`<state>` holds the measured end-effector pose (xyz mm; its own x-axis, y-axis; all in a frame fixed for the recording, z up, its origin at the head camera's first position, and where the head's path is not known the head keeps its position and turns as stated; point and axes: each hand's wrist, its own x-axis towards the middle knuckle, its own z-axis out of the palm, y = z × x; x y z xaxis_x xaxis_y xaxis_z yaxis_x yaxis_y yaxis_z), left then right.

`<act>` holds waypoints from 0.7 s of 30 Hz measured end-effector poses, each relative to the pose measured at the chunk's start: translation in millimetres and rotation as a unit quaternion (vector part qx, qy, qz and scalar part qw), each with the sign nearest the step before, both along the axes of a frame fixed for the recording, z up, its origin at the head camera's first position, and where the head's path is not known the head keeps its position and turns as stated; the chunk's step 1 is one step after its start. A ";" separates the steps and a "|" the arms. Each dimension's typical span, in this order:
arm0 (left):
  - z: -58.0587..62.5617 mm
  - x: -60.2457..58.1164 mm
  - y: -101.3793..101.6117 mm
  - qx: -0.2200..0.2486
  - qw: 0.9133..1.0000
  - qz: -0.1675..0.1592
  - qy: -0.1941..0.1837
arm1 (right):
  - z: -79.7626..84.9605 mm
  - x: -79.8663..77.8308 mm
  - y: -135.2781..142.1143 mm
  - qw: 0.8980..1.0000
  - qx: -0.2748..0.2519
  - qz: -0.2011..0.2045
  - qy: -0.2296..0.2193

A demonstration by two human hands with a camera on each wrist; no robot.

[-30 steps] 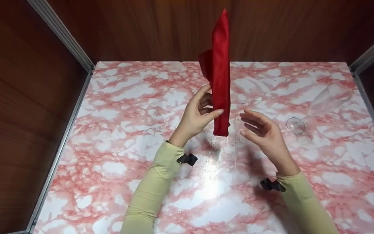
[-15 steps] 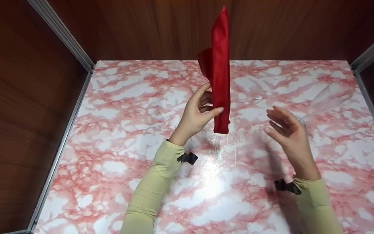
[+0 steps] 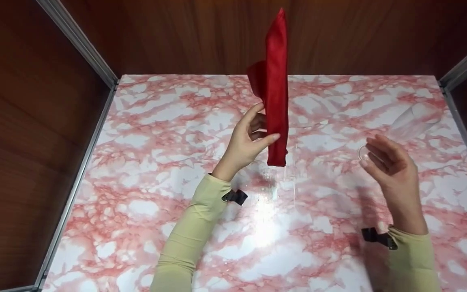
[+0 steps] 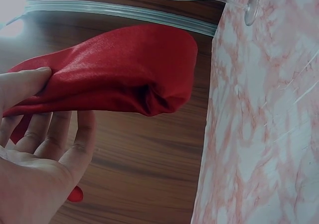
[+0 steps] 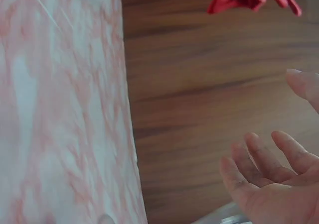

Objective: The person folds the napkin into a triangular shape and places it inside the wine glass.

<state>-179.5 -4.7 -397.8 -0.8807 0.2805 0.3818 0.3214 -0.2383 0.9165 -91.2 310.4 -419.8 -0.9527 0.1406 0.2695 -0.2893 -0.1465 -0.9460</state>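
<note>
My left hand (image 3: pixel 243 140) pinches a folded red satin napkin (image 3: pixel 277 89) near its lower end, thumb in front and fingers behind. The napkin stands up in the grip above the table, long and narrow, with a pointed tip and a loose fold out to the left. In the left wrist view its rolled, pleated end (image 4: pixel 164 79) shows. Over on the right, my right hand (image 3: pixel 397 174) has thumb and fingers parted with nothing between them. It overlaps the stem of a clear champagne flute (image 3: pixel 418 117), which stands upright; the flute's foot (image 4: pixel 251 10) shows in the left wrist view.
The table (image 3: pixel 144 243) has a red and white marbled top with a bright glare patch in the middle. Brown wood panels (image 3: pixel 176 36) rise at the back and both sides, with metal strips (image 3: pixel 83 44) at the corners.
My right hand has moved right, away from the napkin and over to the champagne flute. The left hand and napkin have barely moved.
</note>
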 end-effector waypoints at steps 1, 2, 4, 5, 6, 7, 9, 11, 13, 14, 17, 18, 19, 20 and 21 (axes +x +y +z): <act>0.1 0.2 -0.2 0.000 1.000 0.001 0.000 | 1.6 0.8 2.0 1.000 -0.003 -0.011 -0.002; 0.3 0.3 -0.3 0.001 1.000 0.002 0.000 | 3.2 1.7 4.2 1.000 -0.010 -0.020 -0.002; 1.0 0.5 -0.6 0.002 1.000 0.001 -0.001 | 6.4 3.5 8.7 0.999 -0.026 -0.037 -0.001; 1.4 0.5 -0.7 0.002 1.000 0.001 -0.001 | 8.1 4.6 11.4 0.998 -0.042 -0.043 0.002; 1.7 0.4 -0.9 0.002 1.000 0.001 0.000 | 9.7 5.5 14.0 0.997 -0.057 -0.049 0.006; 2.0 0.2 -0.9 0.001 1.000 0.001 0.001 | 11.3 6.5 17.0 0.996 -0.071 -0.055 0.011; 2.1 -0.2 -1.0 0.001 1.000 0.002 0.001 | 13.7 8.1 22.9 0.993 -0.092 -0.066 0.027; 1.6 -0.4 -1.2 -0.002 1.000 0.004 0.004 | 16.2 9.2 28.6 0.989 -0.116 -0.077 0.041; 1.7 -0.4 -1.5 -0.003 1.000 0.006 0.004 | 18.1 9.6 34.2 0.986 -0.132 -0.088 0.053; 4.8 1.5 -1.7 -0.003 1.000 0.006 0.003 | 18.8 9.6 36.7 0.984 -0.141 -0.094 0.058; 15.1 7.5 -2.5 -0.004 1.000 0.007 0.001 | 20.6 9.3 43.6 0.979 -0.154 -0.118 0.068; 18.8 9.7 -2.8 -0.004 1.000 0.007 -0.001 | 20.6 8.9 45.8 0.977 -0.153 -0.127 0.071; 22.3 11.9 -3.1 -0.004 1.000 0.007 -0.003 | 20.5 8.5 47.8 0.976 -0.154 -0.135 0.073; 25.6 13.9 -3.4 -0.005 1.000 0.006 -0.004 | 20.1 7.8 49.8 0.975 -0.154 -0.146 0.074; 26.1 14.3 -3.4 -0.005 1.000 0.005 -0.004 | 19.6 7.0 51.7 0.973 -0.154 -0.155 0.074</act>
